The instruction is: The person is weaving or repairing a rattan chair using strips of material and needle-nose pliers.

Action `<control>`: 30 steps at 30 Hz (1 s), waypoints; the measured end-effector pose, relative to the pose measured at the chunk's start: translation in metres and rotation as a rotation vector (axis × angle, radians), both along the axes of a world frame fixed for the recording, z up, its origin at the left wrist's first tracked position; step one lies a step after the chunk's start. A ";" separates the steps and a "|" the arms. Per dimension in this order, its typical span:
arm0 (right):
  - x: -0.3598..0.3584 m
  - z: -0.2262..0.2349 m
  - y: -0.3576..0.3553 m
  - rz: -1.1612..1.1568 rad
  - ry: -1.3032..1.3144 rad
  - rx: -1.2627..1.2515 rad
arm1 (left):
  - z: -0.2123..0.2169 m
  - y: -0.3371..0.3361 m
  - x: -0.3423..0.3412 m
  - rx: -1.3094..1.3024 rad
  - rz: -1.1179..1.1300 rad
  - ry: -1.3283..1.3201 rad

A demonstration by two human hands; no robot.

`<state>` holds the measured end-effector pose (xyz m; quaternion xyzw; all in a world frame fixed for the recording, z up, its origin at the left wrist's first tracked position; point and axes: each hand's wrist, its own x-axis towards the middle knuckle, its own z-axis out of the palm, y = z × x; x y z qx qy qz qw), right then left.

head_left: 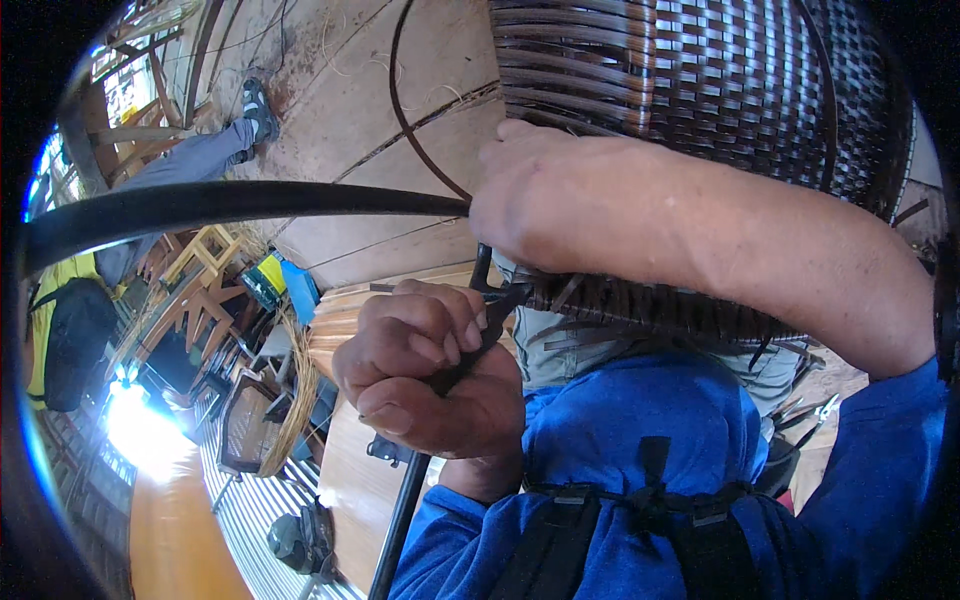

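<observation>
A large dark brown woven wicker piece [740, 90] fills the upper right, with loose strand ends along its lower edge. My right hand [508, 190] presses close to its left side, its forearm crossing the weave. The fingers of that hand are mostly hidden behind the wrist. A thin brown strand [402, 105] curves down to this hand, and a thick black curved bar [250, 203] runs in from the left to it. My left hand [430, 370] is closed round a dark, pointed tool [492, 328] whose tip reaches the woven edge. Its exact kind is unclear.
At upper left, another person's leg and shoe [260, 110] rest on the floor. Wooden chair frames [205, 290], a bundle of straw-coloured strands [300, 400] and a dark bag [302, 540] lie left. Pliers-like tools [815, 420] lie at right. A black rod [400, 520] slants below my left hand.
</observation>
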<state>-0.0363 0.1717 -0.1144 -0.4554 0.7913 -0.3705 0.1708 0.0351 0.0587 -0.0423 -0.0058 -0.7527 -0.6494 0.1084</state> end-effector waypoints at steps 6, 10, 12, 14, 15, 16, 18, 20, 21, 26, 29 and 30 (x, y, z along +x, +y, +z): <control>-0.017 0.009 0.005 -0.093 -0.293 0.063 | 0.005 0.000 -0.006 -0.099 0.101 0.028; -0.011 0.006 0.009 -0.126 -0.082 -0.019 | 0.002 -0.001 -0.007 -0.117 0.098 -0.010; -0.007 0.000 0.011 -0.119 0.027 -0.063 | 0.000 0.000 -0.008 -0.064 0.092 0.007; -0.004 -0.005 0.013 -0.131 0.091 -0.193 | -0.001 0.001 -0.008 -0.101 0.088 -0.006; -0.004 -0.007 0.013 -0.130 0.094 -0.196 | -0.001 0.001 -0.009 -0.101 0.078 -0.011; -0.004 -0.008 0.013 -0.058 0.101 -0.143 | -0.001 0.000 -0.010 -0.104 0.081 -0.008; -0.006 -0.011 0.009 0.016 0.111 -0.091 | 0.000 -0.001 -0.011 -0.111 0.036 -0.045; -0.010 -0.012 0.002 -0.103 -0.193 -0.096 | 0.000 -0.003 -0.012 -0.109 0.053 -0.033; -0.013 -0.012 -0.001 -0.117 -0.183 -0.119 | -0.001 -0.003 -0.012 -0.105 0.067 -0.026; -0.026 -0.006 0.001 -0.026 -0.258 -0.027 | -0.003 -0.005 -0.014 -0.145 0.078 -0.033; -0.031 0.001 0.002 0.076 -0.342 0.051 | -0.002 -0.005 -0.014 -0.147 0.097 -0.034; -0.031 0.003 0.002 0.108 -0.367 0.073 | -0.001 -0.005 -0.014 -0.117 0.097 -0.033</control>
